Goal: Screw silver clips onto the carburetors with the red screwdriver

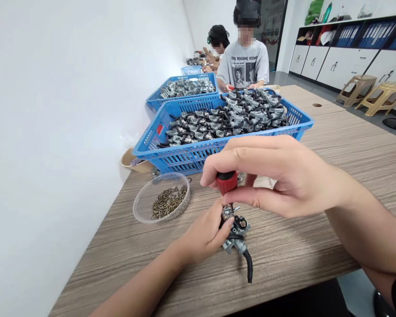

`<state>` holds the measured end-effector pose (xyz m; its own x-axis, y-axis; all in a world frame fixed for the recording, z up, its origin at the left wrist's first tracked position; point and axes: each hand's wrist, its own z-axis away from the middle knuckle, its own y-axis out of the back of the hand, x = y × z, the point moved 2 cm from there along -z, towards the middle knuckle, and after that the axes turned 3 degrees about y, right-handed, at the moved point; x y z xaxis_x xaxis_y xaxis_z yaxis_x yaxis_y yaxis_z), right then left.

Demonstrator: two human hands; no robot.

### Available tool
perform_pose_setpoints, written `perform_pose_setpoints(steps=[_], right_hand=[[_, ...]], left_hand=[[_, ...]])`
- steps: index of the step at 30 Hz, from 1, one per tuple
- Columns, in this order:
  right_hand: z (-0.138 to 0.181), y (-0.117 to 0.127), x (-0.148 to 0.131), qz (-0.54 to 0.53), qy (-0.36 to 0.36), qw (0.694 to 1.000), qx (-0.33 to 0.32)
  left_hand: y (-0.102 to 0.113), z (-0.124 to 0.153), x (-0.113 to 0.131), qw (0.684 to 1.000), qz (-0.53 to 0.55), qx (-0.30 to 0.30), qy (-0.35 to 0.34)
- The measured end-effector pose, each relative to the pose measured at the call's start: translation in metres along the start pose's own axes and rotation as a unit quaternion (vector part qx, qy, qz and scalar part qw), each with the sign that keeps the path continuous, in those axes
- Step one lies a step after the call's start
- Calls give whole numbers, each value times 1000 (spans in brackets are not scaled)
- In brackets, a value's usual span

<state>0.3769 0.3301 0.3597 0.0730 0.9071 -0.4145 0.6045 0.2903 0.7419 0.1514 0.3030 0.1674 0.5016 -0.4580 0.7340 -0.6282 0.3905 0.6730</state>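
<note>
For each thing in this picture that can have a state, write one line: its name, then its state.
left hand: gripping the metal part
metal part: held on the table, hose trailing
right hand: closed round the screwdriver
screwdriver: upright, tip hidden
clear bowl: uncovered, part-filled with screws
near blue crate: heaped with parts

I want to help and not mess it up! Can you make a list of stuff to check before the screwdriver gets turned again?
1. Left hand holds the metal part steady on the table: ok.
2. Right hand grips the red screwdriver handle: ok.
3. Screwdriver upright over the part: ok.
4. Tip seated in a screw: cannot tell, hidden by fingers.
5. Black hose away from the tip: ok.
6. Bowl of screws close by: ok.
</note>
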Motion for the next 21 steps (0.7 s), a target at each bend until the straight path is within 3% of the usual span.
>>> perform_pose_setpoints(steps=[7, 10, 17, 21], right_hand=[[-3, -15, 12, 91, 8, 993, 69], [-4, -15, 12, 99, -16, 994, 33], [6, 5, 0, -81, -40, 993, -76], [5, 5, 8, 0, -50, 998, -36]], left_hand=[[-1, 1, 0, 1000, -1, -1, -4], [1, -1, 3, 1000, 5, -1, -6], [3, -4, 5, 1000, 15, 1, -28], [4, -5, 8, 999, 22, 1, -32]])
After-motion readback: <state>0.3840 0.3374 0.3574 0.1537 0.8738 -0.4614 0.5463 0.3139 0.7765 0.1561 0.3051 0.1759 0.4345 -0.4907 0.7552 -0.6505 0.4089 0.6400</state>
